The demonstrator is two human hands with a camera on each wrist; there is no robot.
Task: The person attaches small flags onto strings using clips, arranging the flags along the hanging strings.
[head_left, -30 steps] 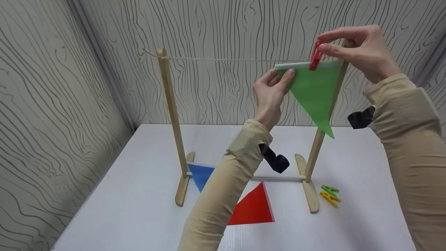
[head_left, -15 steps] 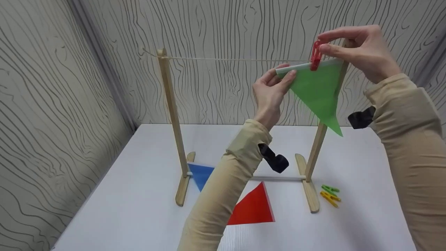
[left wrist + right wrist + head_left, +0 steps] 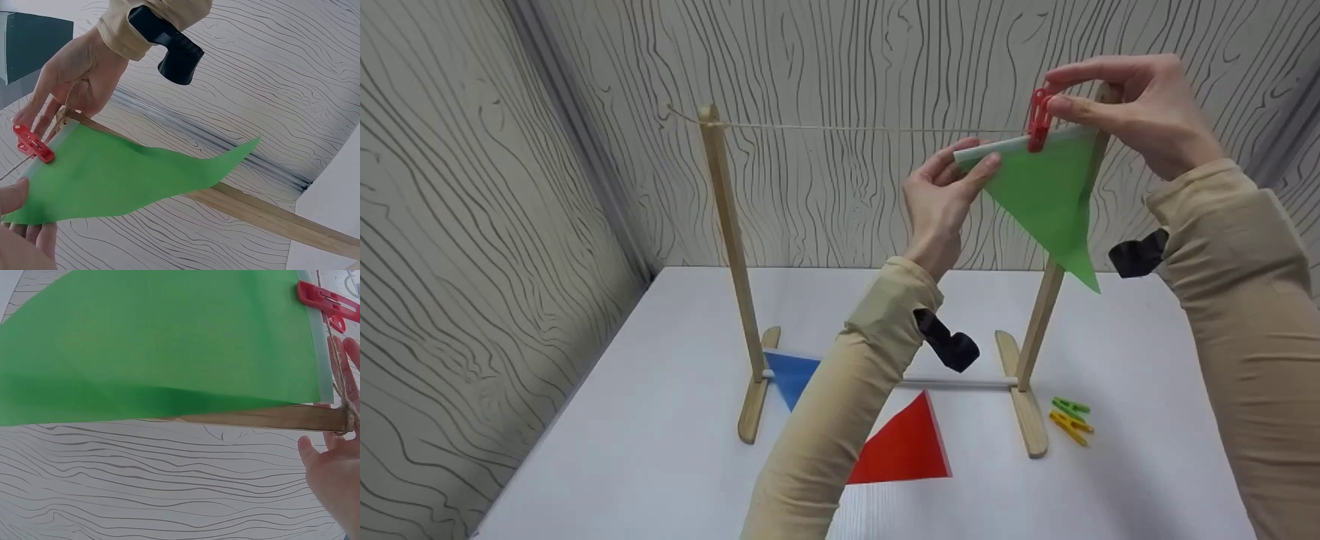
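Observation:
A green pennant (image 3: 1046, 191) with a pale top edge hangs by the string (image 3: 840, 128) near the right post. A red clothespin (image 3: 1039, 120) straddles its top edge; the left wrist view shows this clothespin (image 3: 32, 144) at the string too. My right hand (image 3: 1147, 109) pinches the clothespin's upper end between thumb and forefinger, beside the post top. Lower and to the left, my left hand (image 3: 945, 191) pinches the pennant's left corner, thumb in front and fingers behind. The top edge slopes down toward that hand. In the right wrist view the pennant (image 3: 169, 343) covers much of the post.
A wooden stand with a left post (image 3: 731, 247) and right post (image 3: 1042, 322) rises from the white table (image 3: 645, 450). A blue pennant (image 3: 791, 375) and red pennant (image 3: 907, 442) lie partly behind my left sleeve. Green (image 3: 1071, 409) and yellow (image 3: 1071, 427) clothespins lie at right.
The pennant's left corner has dropped slightly with my left hand's fingers, and its lower tip has swung right. My right hand and the red clothespin stay nearly in place.

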